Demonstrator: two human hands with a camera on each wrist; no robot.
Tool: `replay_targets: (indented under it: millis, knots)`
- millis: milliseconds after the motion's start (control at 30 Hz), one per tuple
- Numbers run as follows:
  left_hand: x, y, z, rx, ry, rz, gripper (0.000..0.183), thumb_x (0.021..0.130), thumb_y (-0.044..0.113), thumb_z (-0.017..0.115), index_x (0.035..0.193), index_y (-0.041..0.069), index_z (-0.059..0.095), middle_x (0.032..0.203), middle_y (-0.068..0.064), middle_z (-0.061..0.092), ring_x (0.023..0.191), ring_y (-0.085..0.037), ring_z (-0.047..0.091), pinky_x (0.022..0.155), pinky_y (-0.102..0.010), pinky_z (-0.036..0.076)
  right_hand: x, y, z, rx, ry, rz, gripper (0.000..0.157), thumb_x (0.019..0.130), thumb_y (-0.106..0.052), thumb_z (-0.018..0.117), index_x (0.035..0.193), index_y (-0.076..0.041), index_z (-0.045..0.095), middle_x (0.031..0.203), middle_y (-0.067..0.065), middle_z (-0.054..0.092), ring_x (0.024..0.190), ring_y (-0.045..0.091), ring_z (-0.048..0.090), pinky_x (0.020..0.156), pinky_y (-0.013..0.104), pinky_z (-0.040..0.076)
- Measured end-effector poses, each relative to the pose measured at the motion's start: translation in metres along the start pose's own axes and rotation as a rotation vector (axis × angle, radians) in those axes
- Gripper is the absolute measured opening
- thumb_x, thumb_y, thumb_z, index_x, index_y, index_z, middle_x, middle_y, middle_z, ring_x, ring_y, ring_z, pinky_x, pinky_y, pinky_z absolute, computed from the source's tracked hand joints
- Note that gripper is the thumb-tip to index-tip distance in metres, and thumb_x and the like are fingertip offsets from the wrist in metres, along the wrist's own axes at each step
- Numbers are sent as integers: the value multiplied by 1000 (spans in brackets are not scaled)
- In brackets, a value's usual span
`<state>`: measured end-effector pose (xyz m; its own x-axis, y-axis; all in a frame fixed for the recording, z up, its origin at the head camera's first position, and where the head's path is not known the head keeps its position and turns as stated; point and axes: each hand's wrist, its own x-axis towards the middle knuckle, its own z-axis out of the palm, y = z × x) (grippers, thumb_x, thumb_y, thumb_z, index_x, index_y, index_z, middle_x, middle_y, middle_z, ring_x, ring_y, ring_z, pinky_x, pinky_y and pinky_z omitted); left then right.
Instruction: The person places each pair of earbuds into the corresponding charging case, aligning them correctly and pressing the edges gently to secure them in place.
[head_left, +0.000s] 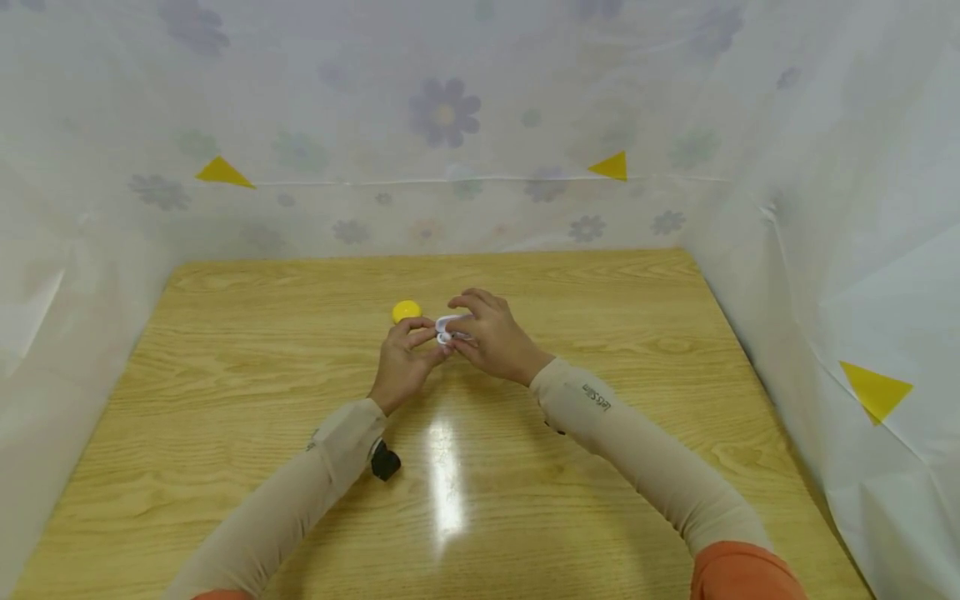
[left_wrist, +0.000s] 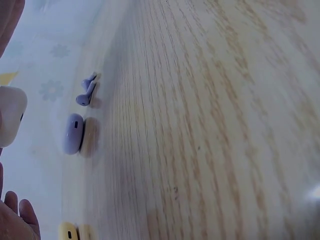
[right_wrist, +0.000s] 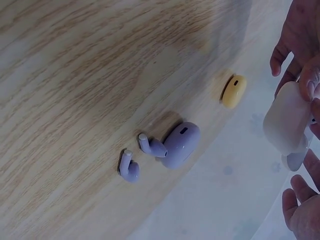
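Between both hands, above the table, is a white earbud case (head_left: 442,324) with its lid (right_wrist: 295,159) raised. My left hand (head_left: 402,367) grips it from the left, fingertips on its far edge and thumb at the near side. The right hand (head_left: 497,337) holds it from the right with thumb and index finger, its other fingers lifted. Something small, white and rounded shows at the case's near edge; I cannot tell whether it is an earbud. Beneath the hands lie a purple earbud case (right_wrist: 181,145) and two purple earbuds (right_wrist: 131,169), hidden in the head view.
A yellow earbud case (head_left: 407,312) lies on the wooden table (head_left: 300,350) just beyond the left hand. White flowered sheeting (head_left: 315,125) walls off the back and sides. Yellow triangles (head_left: 609,166) hang on it. A black device (head_left: 386,461) sits at the left wrist.
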<state>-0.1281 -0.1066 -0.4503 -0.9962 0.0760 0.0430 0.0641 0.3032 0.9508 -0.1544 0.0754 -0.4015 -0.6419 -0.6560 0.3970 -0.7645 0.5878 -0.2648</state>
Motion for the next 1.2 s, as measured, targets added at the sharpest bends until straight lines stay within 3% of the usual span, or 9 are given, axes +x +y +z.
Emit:
replay_targets:
  millis: [333,533,667,800,867,1033,1200]
  knots:
    - [0,-3,4,39,22,63,39,80,17,77,113,-2,68,122,-10,57,123,-27,46,108,-48,34,-4,3,1,-83,-22,-27,19,87,-22,71,103,-13,73,125,11,62,124,34,52,97,53,46]
    - [1,-3,5,40,18,48,41,79,16,78,114,-2,67,124,-9,57,124,-26,45,108,-47,33,-11,10,-1,-15,67,-49,24,84,-23,74,102,-7,70,123,14,63,122,34,54,98,54,46]
    - [1,-1,4,76,34,65,40,79,14,78,114,-3,67,122,-10,58,121,-27,47,106,-46,34,-18,19,-3,-14,89,-11,45,80,-26,78,115,-2,63,126,17,59,122,34,52,98,54,44]
    - [2,0,4,86,57,76,37,78,11,78,110,-4,69,119,-12,60,118,-29,49,105,-44,35,-23,27,-2,-62,0,49,73,77,-35,79,134,0,49,138,20,48,128,36,44,100,56,41]
    - [3,1,6,68,52,64,36,78,11,78,109,-5,69,118,-12,60,119,-29,49,106,-44,35,-25,30,1,-78,-40,74,80,77,-39,79,137,-1,45,142,19,42,131,37,41,101,56,40]
    - [3,3,9,25,14,9,37,80,13,77,112,-3,68,121,-10,58,122,-27,47,108,-45,34,-28,34,7,-74,-33,76,74,76,-38,79,135,-3,50,144,19,41,131,37,41,100,54,41]
    - [4,6,10,22,4,8,37,80,13,76,112,-3,68,122,-10,58,122,-26,47,107,-45,36,-28,33,9,-90,34,34,65,76,-34,80,128,-2,56,139,20,47,128,37,46,99,54,43]
